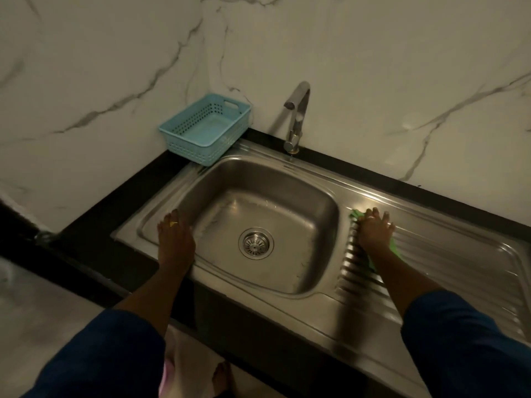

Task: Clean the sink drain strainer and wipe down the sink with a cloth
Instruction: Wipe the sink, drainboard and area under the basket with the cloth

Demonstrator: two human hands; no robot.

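A steel sink point(313, 196) is set in a black counter, with the round metal drain strainer point(255, 243) seated in the middle of the basin floor. My left hand point(175, 234) rests flat on the sink's left rim, fingers straight, a ring on one finger. My right hand point(375, 228) presses a green cloth point(395, 248) down on the ribbed draining board just right of the basin. Only the cloth's edges show around the hand and wrist.
A light blue plastic basket point(205, 127) stands on the counter at the back left corner. The chrome tap point(296, 116) rises behind the basin. Marble wall panels close off the back and left. The draining board point(448, 262) stretches to the right.
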